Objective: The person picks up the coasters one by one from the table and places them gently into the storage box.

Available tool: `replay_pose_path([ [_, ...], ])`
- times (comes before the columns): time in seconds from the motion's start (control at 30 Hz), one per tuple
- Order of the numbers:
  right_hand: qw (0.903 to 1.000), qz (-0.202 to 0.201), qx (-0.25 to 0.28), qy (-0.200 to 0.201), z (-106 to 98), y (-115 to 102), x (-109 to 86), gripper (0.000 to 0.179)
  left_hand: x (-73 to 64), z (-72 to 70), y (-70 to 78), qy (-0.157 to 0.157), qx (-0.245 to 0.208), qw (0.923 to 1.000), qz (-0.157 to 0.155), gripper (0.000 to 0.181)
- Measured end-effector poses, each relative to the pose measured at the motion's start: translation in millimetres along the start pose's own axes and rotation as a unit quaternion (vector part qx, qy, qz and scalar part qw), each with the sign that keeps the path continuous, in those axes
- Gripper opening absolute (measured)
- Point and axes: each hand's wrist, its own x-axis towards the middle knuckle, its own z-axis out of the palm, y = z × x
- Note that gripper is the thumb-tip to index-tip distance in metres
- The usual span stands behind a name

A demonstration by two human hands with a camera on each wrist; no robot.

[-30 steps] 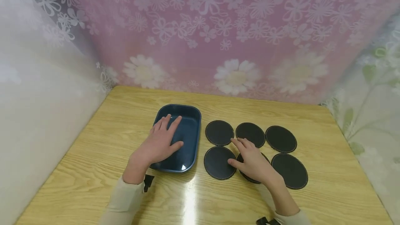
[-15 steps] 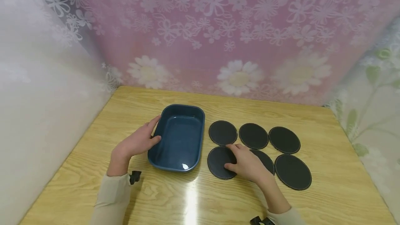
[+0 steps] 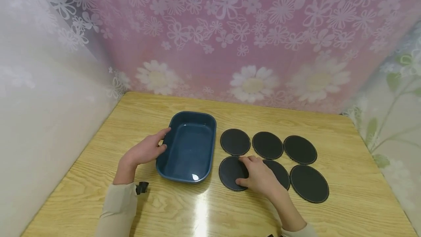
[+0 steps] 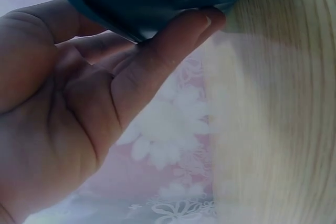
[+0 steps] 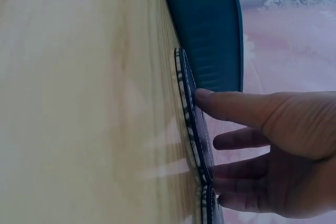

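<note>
A deep blue rectangular baking dish (image 3: pixel 190 153) stands on the table. My left hand (image 3: pixel 144 151) is at its left side, index finger and thumb tip at the rim. In the left wrist view the thumb (image 4: pixel 173 45) lies against the dish wall, and the other fingers pass behind the rim. Round black stitched coasters lie flat in two rows right of the dish. My right hand (image 3: pixel 260 176) reaches over the near-left coaster (image 3: pixel 230 173), thumb and fingers spread over its right part. In the right wrist view the thumb tip (image 5: pixel 205 94) touches this coaster.
Another coaster (image 3: pixel 277 173), partly under the right hand, lies beside it, with one more (image 3: pixel 309 184) to its right. Three coasters form the back row, from the left one (image 3: pixel 235 142) to the right one (image 3: pixel 300 150). A flowered pink curtain (image 3: pixel 204 43) hangs behind the wooden table (image 3: pixel 171 211).
My left hand has moved from above the baking dish to its left rim. My right hand has shifted left and lowered onto the near-left coaster. In the last half second little moved.
</note>
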Motion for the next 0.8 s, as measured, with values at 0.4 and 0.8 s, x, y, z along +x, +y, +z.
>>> replay_pose_path([
  [0.4,0.9998,0.011,0.006,0.017,2.3,-4.4,-0.7,0.062,1.9,-1.4,-1.3,-0.002,-0.007,0.9999,0.007,0.062],
  [0.8,0.9944,0.048,0.092,0.021,-1.1,-3.1,-1.1,0.051,0.6,-3.2,2.3,-0.011,0.004,0.9999,0.01,0.063],
])
